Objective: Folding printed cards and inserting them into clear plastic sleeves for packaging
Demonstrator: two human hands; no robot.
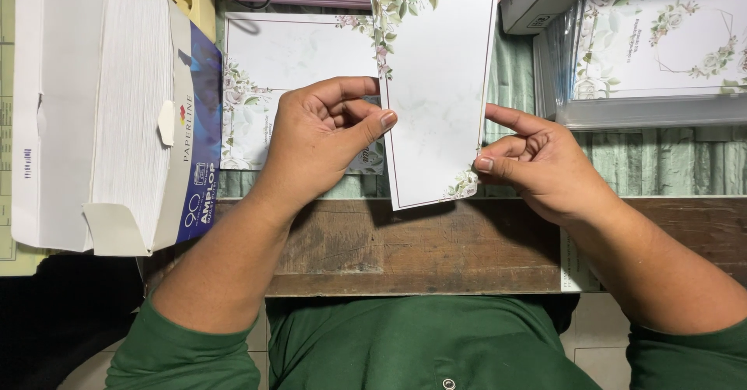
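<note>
Left hand [323, 145] & right hand [537, 164] each pinched an edge of one floral card [436, 94], held upright above the desk [420, 242]. Judged early on: card not yet in an envelope; envelope box [117, 117] at left looked full, card stack [661, 47] at right untouched.

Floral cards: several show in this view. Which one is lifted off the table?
The floral card pinched between the left hand and right hand. The card behind lies flat; the stack sits top right.
</note>
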